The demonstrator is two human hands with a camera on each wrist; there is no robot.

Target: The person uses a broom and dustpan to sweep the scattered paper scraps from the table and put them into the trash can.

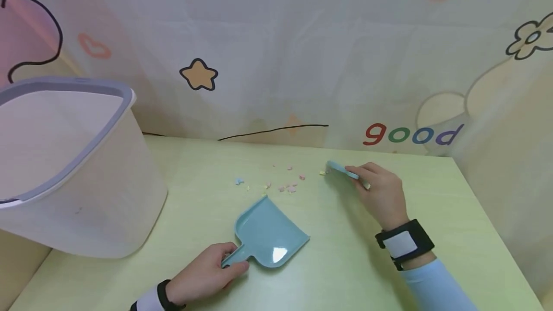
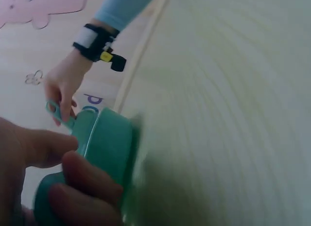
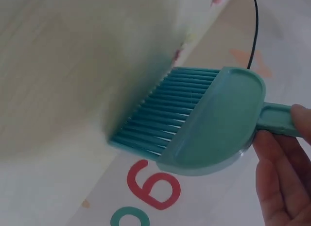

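A blue-green dustpan (image 1: 270,234) lies low over the table, its wide mouth facing right. My left hand (image 1: 211,268) grips its short handle; in the left wrist view the thumb and curled fingers (image 2: 87,182) close round it. My right hand (image 1: 382,193) pinches the handle of a small matching brush (image 1: 341,169), right of the dustpan. The right wrist view shows the brush's bristles (image 3: 160,112) pointing down at the tabletop. Small pink, yellow and blue scraps (image 1: 288,188) are scattered beyond the dustpan, and a yellow one (image 1: 322,173) is beside the brush.
A large white bin (image 1: 103,196) with a lavender rim stands at the left of the pale green table (image 1: 453,234). Behind the table hangs a printed curtain (image 1: 276,52) with a star and the word "good".
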